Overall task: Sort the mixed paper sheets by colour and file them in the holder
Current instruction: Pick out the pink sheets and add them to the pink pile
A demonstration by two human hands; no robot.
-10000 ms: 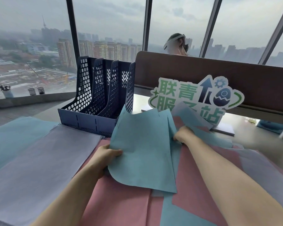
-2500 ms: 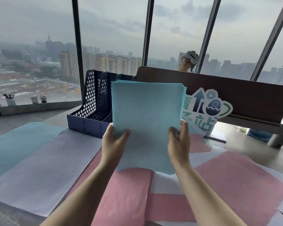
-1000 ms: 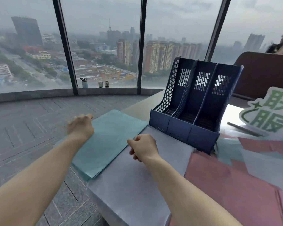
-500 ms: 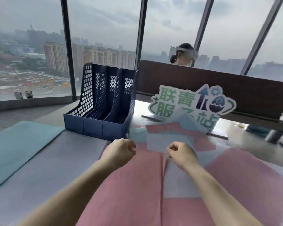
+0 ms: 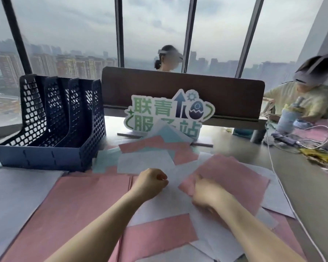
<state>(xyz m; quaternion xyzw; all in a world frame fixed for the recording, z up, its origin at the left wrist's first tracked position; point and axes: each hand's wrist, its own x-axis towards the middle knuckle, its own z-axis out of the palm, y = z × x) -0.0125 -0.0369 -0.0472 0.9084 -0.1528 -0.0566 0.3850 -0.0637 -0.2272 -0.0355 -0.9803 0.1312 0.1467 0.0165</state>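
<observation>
Nearest, the left hand (image 5: 150, 183) hovers with fingers curled, holding nothing, above white and pink sheets. Beside it, the right hand (image 5: 206, 193) grips the near edge of a pink sheet (image 5: 233, 178). The mixed paper sheets (image 5: 151, 156) lie scattered across the table (image 5: 301, 186). Farther left stands the blue holder (image 5: 51, 125), its slots unfilled; behind the sheets, a green sign (image 5: 169, 112).

A green-and-white cut-out sign (image 5: 169, 113) stood on the worktop (image 5: 299, 178) before a brown divider panel (image 5: 225, 91). Two people wearing headsets sat beyond, one behind the panel (image 5: 168, 58), one at the right (image 5: 311, 87). A white cable (image 5: 273, 167) trailed across the worktop. Tall windows (image 5: 64, 35) showed a hazy city.
</observation>
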